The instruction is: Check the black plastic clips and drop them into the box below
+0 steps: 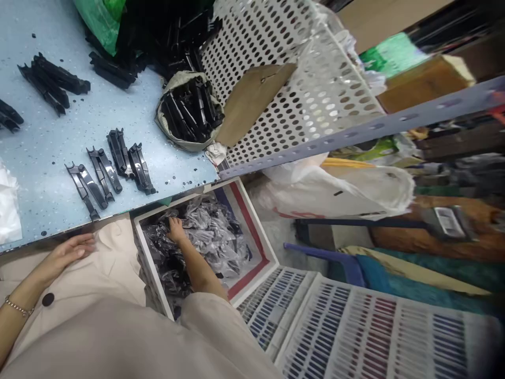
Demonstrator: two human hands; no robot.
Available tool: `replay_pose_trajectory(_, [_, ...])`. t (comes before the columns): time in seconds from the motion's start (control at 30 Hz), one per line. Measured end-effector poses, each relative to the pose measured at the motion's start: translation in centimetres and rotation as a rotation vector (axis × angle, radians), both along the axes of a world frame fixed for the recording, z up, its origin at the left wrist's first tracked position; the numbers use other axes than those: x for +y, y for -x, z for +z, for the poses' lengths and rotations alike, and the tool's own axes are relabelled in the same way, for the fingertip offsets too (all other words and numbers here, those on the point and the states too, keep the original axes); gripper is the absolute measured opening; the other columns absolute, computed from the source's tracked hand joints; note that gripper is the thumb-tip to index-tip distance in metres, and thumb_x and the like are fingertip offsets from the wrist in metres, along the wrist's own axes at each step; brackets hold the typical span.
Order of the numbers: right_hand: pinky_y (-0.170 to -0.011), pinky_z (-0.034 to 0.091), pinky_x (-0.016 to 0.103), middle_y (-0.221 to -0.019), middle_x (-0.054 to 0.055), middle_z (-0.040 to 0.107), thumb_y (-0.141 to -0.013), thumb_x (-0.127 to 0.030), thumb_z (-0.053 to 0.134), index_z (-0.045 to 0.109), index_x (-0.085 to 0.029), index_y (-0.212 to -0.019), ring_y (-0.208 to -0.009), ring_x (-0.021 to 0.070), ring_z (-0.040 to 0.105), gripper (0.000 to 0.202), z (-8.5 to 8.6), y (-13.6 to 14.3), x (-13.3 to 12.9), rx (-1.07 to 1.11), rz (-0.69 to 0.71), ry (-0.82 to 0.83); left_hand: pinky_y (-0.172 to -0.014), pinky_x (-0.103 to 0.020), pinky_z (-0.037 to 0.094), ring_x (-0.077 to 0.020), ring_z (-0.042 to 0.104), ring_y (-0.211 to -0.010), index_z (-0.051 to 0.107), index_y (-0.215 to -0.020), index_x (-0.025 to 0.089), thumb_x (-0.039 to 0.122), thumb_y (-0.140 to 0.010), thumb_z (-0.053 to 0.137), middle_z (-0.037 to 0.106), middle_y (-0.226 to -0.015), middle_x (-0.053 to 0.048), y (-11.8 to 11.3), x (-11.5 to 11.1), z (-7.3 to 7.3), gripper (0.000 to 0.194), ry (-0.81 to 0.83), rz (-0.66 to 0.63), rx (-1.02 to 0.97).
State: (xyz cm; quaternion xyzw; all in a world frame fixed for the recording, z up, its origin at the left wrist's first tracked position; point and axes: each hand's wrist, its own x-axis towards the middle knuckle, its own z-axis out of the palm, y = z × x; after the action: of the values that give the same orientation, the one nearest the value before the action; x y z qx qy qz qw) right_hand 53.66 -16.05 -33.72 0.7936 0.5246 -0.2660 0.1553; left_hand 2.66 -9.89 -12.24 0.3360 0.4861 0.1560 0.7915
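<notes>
My right hand [176, 230] reaches down into a white crate [258, 239] filled with clear plastic bags [221, 237] that hold dark parts. Its fingers are partly hidden among the bags at the crate's left side. Near the table's front edge, my left hand [73, 251] rests over my beige clothing, fingers spread and holding nothing. On the speckled blue table [51, 137], several black plastic parts [120, 152] lie in small groups just beyond that hand. More black parts fill a round cloth bag [190, 113] at the table's right.
A perforated white panel [272, 37] stands behind the cloth bag, with brown cardboard [252, 100] against it. A metal rail [355, 129] crosses at right. Below hangs a white plastic bag [335, 192]; slatted crates [355, 326] stand at lower right. White plastic [8, 205] lies at left.
</notes>
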Motion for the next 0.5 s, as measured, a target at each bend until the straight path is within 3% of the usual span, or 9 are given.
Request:
replay_pose_trajectory(0.1, [-0.120, 0.021, 0.043, -0.161, 0.010, 0.032, -0.066, -0.022, 0.076, 0.039, -0.023, -0.153, -0.148, 0.0299, 0.019, 0.095, -0.4, -0.3, 1.1, 0.043, 0.097, 0.054, -0.112, -0.047, 0.044, -0.0335, 0.059, -0.129, 0.064, -0.132, 0.025, 0.049, -0.078, 0.077, 0.063, -0.139, -0.014, -0.1, -0.2, 0.0, 0.061, -0.015, 0.038, 0.014])
replay_pose_trajectory(0.17, [-0.118, 0.022, 0.053, -0.167, 0.007, 0.018, -0.068, -0.022, 0.075, 0.035, -0.031, -0.155, -0.151, 0.0335, 0.011, 0.096, -0.1, -1.0, 1.4, 0.016, 0.086, 0.068, -0.112, -0.047, 0.044, -0.0339, 0.059, -0.128, 0.064, -0.132, 0.025, 0.049, -0.078, 0.077, 0.062, -0.139, -0.014, 0.0, -0.2, 0.2, 0.061, -0.014, 0.035, 0.020])
replay_pose_trajectory(0.27, [-0.113, 0.021, 0.064, -0.170, 0.005, -0.001, -0.076, -0.033, 0.072, 0.017, -0.037, -0.160, -0.152, 0.0388, 0.002, 0.100, 1.1, -2.1, 0.8, -0.059, 0.023, 0.037, -0.113, -0.047, 0.042, -0.0336, 0.058, -0.130, 0.064, -0.132, 0.026, 0.049, -0.079, 0.077, 0.061, -0.142, -0.013, 0.2, -0.1, 0.3, 0.059, -0.008, -0.003, 0.018])
replay_pose_trajectory(0.33, [-0.114, 0.018, 0.063, -0.169, 0.007, 0.001, -0.083, -0.042, 0.065, 0.011, -0.037, -0.161, -0.152, 0.0386, 0.005, 0.094, 2.1, -2.8, -0.4, -0.134, -0.147, -0.062, -0.114, -0.048, 0.041, -0.0337, 0.057, -0.131, 0.063, -0.133, 0.026, 0.049, -0.080, 0.075, 0.060, -0.142, -0.014, 0.3, 0.0, 0.4, 0.060, -0.009, -0.013, 0.020])
replay_pose_trajectory(0.4, [-0.115, 0.016, 0.062, -0.168, 0.013, 0.009, -0.092, -0.047, 0.052, 0.010, -0.033, -0.161, -0.150, 0.0385, 0.011, 0.082, 3.0, -3.6, -2.2, -0.227, -0.426, -0.156, -0.114, -0.049, 0.040, -0.0341, 0.056, -0.132, 0.062, -0.134, 0.025, 0.051, -0.080, 0.075, 0.060, -0.142, -0.015, 0.3, 0.1, 0.5, 0.061, -0.011, -0.008, 0.027])
replay_pose_trajectory(0.5, [-0.112, 0.021, 0.062, -0.161, 0.028, 0.020, -0.098, -0.053, 0.035, 0.005, -0.019, -0.162, -0.144, 0.0412, 0.027, 0.078, 3.3, -3.9, -4.7, -0.286, -0.747, -0.129, -0.113, -0.050, 0.040, -0.0347, 0.057, -0.130, 0.061, -0.134, 0.023, 0.053, -0.078, 0.076, 0.060, -0.142, -0.016, 0.1, 0.4, 0.5, 0.065, -0.008, -0.001, 0.033])
